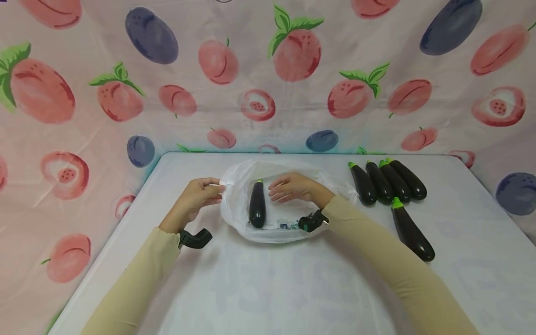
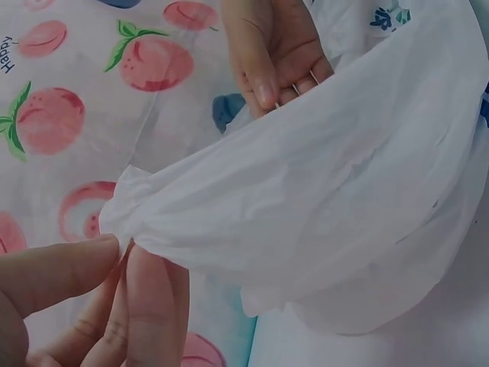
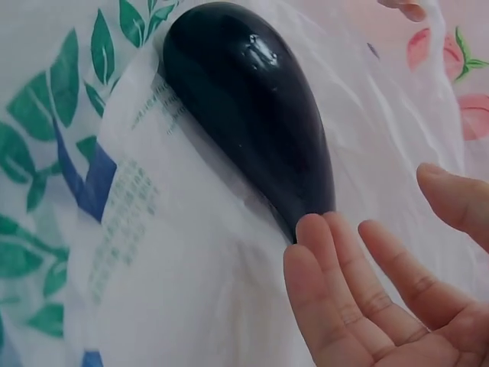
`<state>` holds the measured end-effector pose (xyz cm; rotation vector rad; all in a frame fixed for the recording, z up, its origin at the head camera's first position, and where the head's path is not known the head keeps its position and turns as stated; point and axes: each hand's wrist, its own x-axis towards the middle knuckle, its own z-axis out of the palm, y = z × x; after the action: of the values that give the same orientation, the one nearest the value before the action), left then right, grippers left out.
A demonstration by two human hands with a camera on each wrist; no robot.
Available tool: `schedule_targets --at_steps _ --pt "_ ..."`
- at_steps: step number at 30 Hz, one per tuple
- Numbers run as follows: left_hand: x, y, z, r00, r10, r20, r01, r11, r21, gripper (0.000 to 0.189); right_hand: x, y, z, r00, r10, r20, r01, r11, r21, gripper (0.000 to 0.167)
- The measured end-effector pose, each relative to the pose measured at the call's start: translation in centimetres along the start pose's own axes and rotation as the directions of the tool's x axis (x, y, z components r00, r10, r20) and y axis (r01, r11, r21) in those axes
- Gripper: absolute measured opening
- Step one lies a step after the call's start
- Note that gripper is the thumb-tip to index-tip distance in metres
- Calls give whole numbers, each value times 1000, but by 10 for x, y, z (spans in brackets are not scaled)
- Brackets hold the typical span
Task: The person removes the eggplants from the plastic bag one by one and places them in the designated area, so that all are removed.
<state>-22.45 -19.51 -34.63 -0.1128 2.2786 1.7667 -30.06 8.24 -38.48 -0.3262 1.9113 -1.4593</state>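
Observation:
A white plastic bag (image 1: pixel 234 218) lies spread open on the table, with one dark eggplant (image 1: pixel 257 204) inside it, green stem end toward the back. My left hand (image 1: pixel 201 197) pinches the bag's left edge between thumb and fingers; in the left wrist view the plastic (image 2: pixel 252 222) stretches away from that pinch. Over the bag's opening, my right hand (image 1: pixel 295 188) is just right of the eggplant, fingers spread and holding nothing. The right wrist view shows its fingertips (image 3: pixel 312 229) overlapping the narrow end of the eggplant (image 3: pixel 248 107).
Several more eggplants (image 1: pixel 393 184) lie side by side at the back right of the table (image 1: pixel 268 288). Nearer, a single eggplant (image 1: pixel 412 232) lies beside my right sleeve (image 1: pixel 385 251). A fruit-patterned cloth (image 1: pixel 259 56) hangs behind the table.

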Motion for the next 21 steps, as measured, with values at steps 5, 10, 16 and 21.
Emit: schedule_targets --at_steps 5,10,16,21 --pt "-1 0 2 1000 7 -6 -8 1000 -29 42 7 1 7 998 47 -38 -46 999 28 36" --pt "-3 0 3 1000 24 -16 -25 999 -48 43 12 2 14 998 53 -43 -51 998 36 36" --pt "-4 -1 4 999 40 -32 -41 998 -43 43 18 2 24 996 74 -51 -71 996 55 37" --pt "-5 -1 6 997 52 -51 -53 998 -34 42 24 2 29 985 144 -96 -139 989 56 42"
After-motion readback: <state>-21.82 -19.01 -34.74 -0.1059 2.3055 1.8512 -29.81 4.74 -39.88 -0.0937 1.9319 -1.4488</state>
